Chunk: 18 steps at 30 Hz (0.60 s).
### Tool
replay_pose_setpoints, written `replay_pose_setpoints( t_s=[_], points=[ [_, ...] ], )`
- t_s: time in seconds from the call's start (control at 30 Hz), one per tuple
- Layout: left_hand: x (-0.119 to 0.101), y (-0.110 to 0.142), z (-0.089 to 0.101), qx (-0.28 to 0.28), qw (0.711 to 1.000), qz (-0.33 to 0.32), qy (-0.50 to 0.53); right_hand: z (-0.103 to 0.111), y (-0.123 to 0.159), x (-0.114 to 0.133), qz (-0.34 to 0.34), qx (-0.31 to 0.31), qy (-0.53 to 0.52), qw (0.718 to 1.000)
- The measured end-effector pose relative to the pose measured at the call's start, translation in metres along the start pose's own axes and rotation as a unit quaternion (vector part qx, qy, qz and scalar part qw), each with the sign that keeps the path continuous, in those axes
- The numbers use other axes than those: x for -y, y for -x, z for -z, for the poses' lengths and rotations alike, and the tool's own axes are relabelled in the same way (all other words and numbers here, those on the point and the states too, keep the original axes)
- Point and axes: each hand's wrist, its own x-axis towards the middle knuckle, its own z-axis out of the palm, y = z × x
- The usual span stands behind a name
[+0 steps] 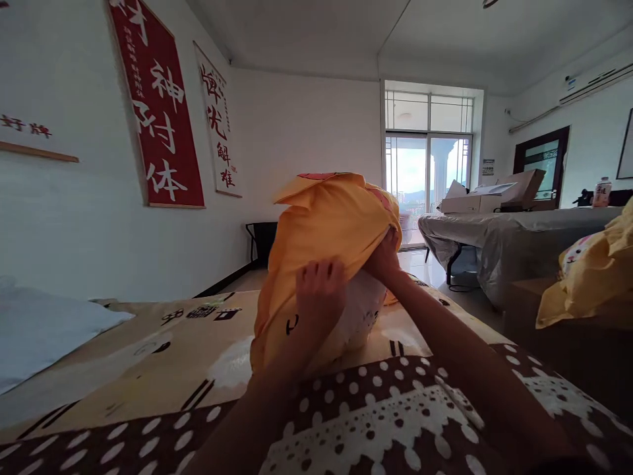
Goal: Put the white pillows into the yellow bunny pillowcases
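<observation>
An orange-yellow pillowcase [316, 231] with pinkish patches along its top stands bunched up on the bed in front of me. My left hand [320, 293] is closed on the lower edge of its fabric, knuckles toward me. At the right side of the case, my right hand [386, 257] grips the same edge, its fingertips partly hidden in the folds. Below and between my hands, a whitish stuffed thing, likely a pillow [361, 307], shows under the lifted edge. Most of it is covered by the case.
A patterned bedsheet [198, 349] with a brown dotted border spreads beneath. White bedding [44, 330] lies at left. Another yellow cloth [593, 264] with a rabbit face is at right. Behind it, a plastic-covered table [499, 227] holds boxes and a bottle [602, 192].
</observation>
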Motion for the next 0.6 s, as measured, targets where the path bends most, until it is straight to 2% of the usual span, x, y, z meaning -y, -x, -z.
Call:
replay_pose_setpoints(
  t_s=[0.1,0.13,0.2,0.3,0.37,0.43,0.47,0.53,0.6],
  points=[
    [0.012,0.055,-0.031,0.037,0.997,0.064,-0.011,0.008,-0.011,-0.020,0.003,-0.011,-0.020,1.000],
    [0.014,0.073,-0.044,0.050,0.996,0.077,0.002,0.010,-0.013,-0.024,0.005,-0.005,-0.032,0.999],
    [0.014,0.102,-0.067,0.065,0.987,0.146,0.027,0.015,-0.017,-0.029,0.019,0.021,-0.050,0.998],
    [0.020,0.114,-0.090,0.072,0.961,0.264,0.048,0.028,-0.027,-0.038,0.098,0.067,-0.047,0.992],
    [0.038,0.102,-0.096,0.075,0.956,0.280,0.044,0.039,-0.033,-0.048,0.160,0.096,-0.023,0.982],
    [0.068,0.076,-0.094,0.085,0.969,0.228,0.031,0.050,-0.035,-0.059,0.179,0.124,0.017,0.976],
    [0.085,0.061,-0.089,0.089,0.978,0.190,0.018,0.053,-0.034,-0.063,0.167,0.134,0.039,0.976],
    [0.119,0.024,-0.074,0.104,0.986,0.126,-0.011,0.054,-0.027,-0.068,0.101,0.129,0.074,0.984],
    [0.145,-0.015,-0.055,0.089,0.983,0.156,-0.043,0.046,-0.016,-0.065,0.005,0.098,0.092,0.991]
  ],
)
